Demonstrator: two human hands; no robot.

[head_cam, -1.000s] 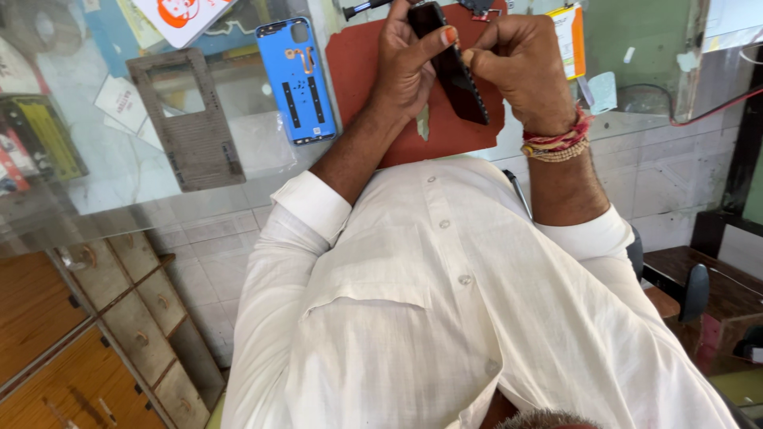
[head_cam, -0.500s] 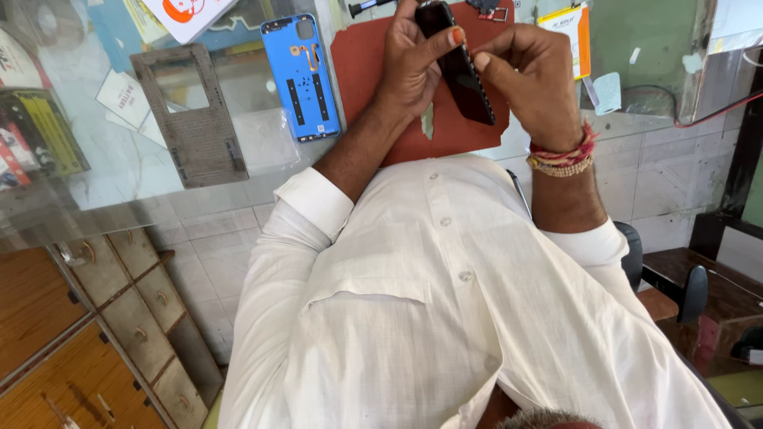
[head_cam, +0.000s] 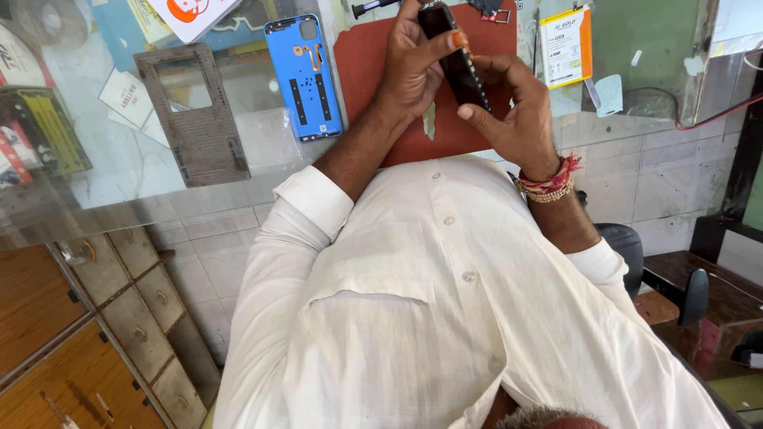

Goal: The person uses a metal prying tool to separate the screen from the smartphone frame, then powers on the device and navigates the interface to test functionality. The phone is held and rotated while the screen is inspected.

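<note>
A black phone (head_cam: 459, 65) is gripped by both hands and held on edge above a red-brown work mat (head_cam: 367, 75) on a glass counter. My left hand (head_cam: 413, 71) wraps its upper end, thumb across the face. My right hand (head_cam: 517, 119), with red and beaded threads on the wrist, pinches the phone's lower edge with thumb and fingers. What the fingers do at the edge is hidden.
A blue phone back cover (head_cam: 306, 79) and a grey perforated frame (head_cam: 195, 119) lie left of the mat. A yellow and orange battery pack (head_cam: 566, 46) lies to the right, a screwdriver (head_cam: 373, 6) at the top. Wooden drawers (head_cam: 119, 318) stand lower left, a black chair (head_cam: 683, 286) right.
My right hand has slid down the phone's edge toward my body. My left hand keeps its grip at the top, and the phone now stands a little steeper.
</note>
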